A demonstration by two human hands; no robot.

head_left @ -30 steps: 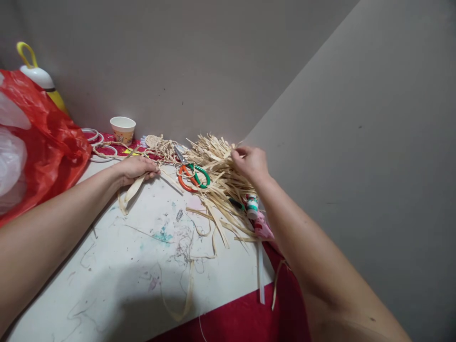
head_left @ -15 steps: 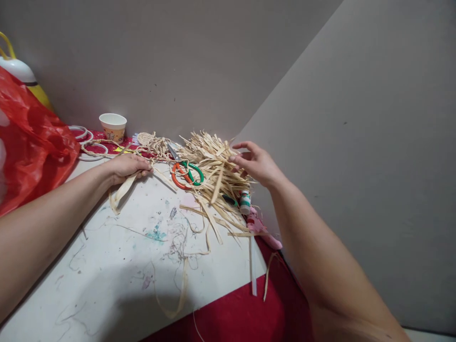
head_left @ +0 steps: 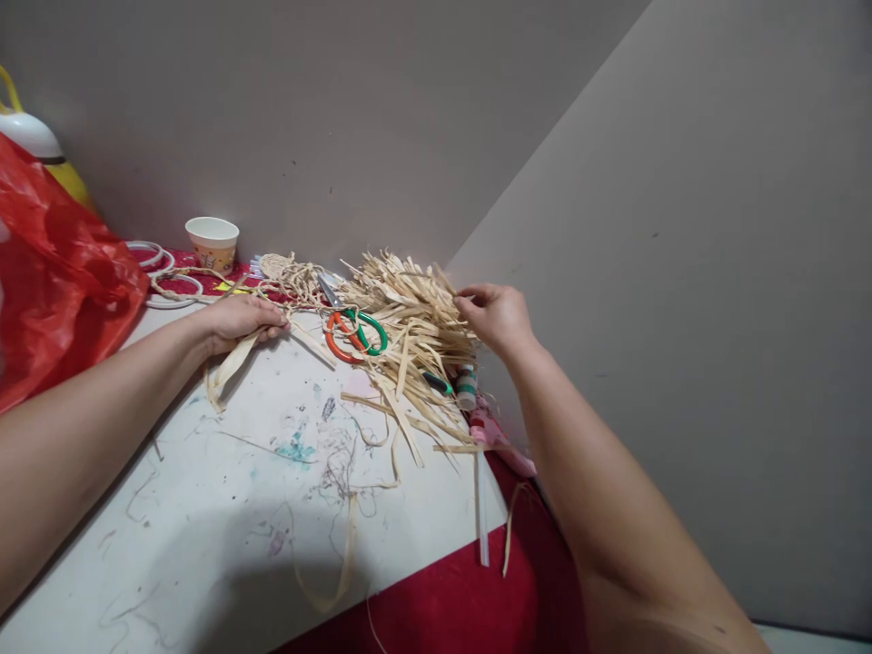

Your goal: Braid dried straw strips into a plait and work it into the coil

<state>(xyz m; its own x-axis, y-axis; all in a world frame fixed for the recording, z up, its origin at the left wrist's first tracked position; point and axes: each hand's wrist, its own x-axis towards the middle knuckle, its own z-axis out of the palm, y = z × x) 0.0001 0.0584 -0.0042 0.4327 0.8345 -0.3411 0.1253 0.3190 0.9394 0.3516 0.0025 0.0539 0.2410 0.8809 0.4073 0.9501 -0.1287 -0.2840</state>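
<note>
My left hand [head_left: 243, 324] is closed on pale raffia strips [head_left: 235, 365], whose ends hang below it and stick out to its right. A thin twisted cord [head_left: 194, 298] runs from near that hand to the left. At the right edge of a heap of dry straw-coloured strips [head_left: 415, 318], my right hand [head_left: 496, 318] pinches a strip [head_left: 444, 277] between thumb and fingers. Scissors with orange and green handles [head_left: 369, 332] lie between the hands, against the heap.
A paper cup [head_left: 213, 243], white rings [head_left: 178, 292] and a coiled woven piece [head_left: 275, 265] are at the back. A red plastic bag [head_left: 54, 272] stands left. A small bottle [head_left: 467, 388] and pink item [head_left: 500, 438] lie right, near grey walls [head_left: 654, 300].
My right hand has moved slightly right and its fingers have closed on a strip at the heap's edge. My left hand keeps its hold, almost unmoved.
</note>
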